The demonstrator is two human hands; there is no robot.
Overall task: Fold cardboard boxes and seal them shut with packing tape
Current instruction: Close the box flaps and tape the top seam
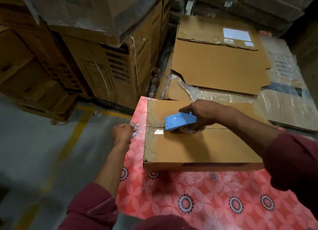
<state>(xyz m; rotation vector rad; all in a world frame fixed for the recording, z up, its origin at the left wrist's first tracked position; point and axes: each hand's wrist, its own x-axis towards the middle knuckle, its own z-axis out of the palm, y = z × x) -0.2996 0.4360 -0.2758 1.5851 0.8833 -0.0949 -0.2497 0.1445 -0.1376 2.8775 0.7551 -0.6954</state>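
With the box (197,143) lying on the pink cloth (197,204), I note my right hand (204,114) gripping the dispenser (179,120) on its centre seam, which runs rightward, while my left hand (123,132) pinches the tape end (137,126) past the left edge.

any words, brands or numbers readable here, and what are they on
None can be read.
Black print on the stacked carton: blurred.
White label on the flattened cardboard: too small.
Print under the plastic wrap: blurred.
Blue tape dispenser and box being taped: no text seen.
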